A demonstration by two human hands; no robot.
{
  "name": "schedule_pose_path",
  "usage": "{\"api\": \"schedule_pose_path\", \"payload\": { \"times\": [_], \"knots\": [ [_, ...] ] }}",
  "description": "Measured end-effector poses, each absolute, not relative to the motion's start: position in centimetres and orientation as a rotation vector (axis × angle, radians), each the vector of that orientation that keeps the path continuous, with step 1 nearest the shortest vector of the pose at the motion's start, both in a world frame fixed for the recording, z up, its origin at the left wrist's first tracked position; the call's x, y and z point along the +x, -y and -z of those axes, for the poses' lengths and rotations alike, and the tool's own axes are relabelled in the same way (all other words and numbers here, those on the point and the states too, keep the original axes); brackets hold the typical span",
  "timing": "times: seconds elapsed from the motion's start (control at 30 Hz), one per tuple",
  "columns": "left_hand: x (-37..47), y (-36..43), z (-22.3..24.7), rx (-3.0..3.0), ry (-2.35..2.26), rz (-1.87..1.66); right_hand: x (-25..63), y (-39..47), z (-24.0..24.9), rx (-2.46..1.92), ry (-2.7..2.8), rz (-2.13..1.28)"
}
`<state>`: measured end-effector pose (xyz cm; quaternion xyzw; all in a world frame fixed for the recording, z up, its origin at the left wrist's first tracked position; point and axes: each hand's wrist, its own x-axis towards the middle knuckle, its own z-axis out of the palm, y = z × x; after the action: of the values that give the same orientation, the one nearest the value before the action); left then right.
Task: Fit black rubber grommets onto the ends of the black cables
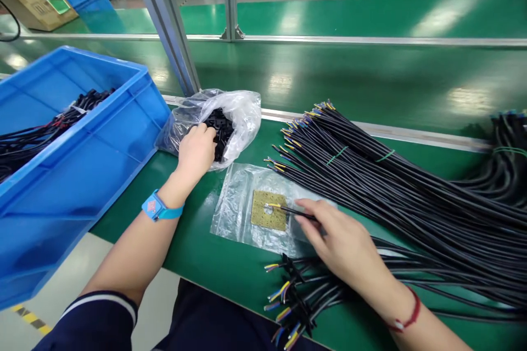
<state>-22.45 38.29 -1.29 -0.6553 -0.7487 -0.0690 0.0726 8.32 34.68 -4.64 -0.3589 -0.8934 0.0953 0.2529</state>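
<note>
The left hand [196, 149] reaches toward 11 o'clock into the mouth of a crumpled clear plastic bag [242, 112] of small black plastic clips [220, 123], its fingers curled down onto the heap; whether it has 1 pinched yet cannot be told. The right hand [343, 244] is closed in a pinch on a thin black cable [298, 211], whose long axis runs from 3 o'clock to 9 o'clock, its stripped coloured wire ends resting on a small yellow-brown square pad [269, 211] that lies on a flat clear plastic sheet [234, 208]. The clips lie toward 10 o'clock from that cable tip, and the left hand is much the nearer to them. A bundle of long black cables [411, 186] fans across the green desk [206, 252] toward 2 o'clock; shorter cables with clips fitted [296, 296] lie at 6 o'clock below the pad. A large blue plastic crate [82, 159] stands at 9 o'clock.
</note>
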Motion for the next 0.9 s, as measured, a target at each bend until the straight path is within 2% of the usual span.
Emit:
{"api": "schedule_pose_path", "payload": {
  "times": [0.1, 0.33, 0.5, 0.57, 0.77, 0.9],
  "knots": [
    [-22.5, -38.0, 0.8, -1.969, 2.320, 0.592, 7.9, -33.9, 4.3, -0.894, 2.482, -0.296],
    [-19.9, -36.9, -0.8, -2.216, 2.443, 1.965, 7.4, -33.9, 4.2, -0.907, 2.625, -0.123],
    [-17.0, -35.8, -0.9, -2.290, 2.583, 2.615, 7.0, -34.1, 3.4, -0.885, 2.716, 0.057],
    [-16.3, -35.6, -0.5, -2.287, 2.633, 2.703, 7.1, -34.3, 3.5, -0.862, 2.687, 0.020],
    [-15.5, -35.9, 0.9, -2.303, 2.738, 2.511, 7.4, -34.6, 4.3, -0.883, 2.747, -0.008],
    [-15.4, -35.8, 1.2, -2.400, 2.700, 2.303, 7.5, -34.6, 4.2, -1.013, 2.700, -0.295]
  ]
}}
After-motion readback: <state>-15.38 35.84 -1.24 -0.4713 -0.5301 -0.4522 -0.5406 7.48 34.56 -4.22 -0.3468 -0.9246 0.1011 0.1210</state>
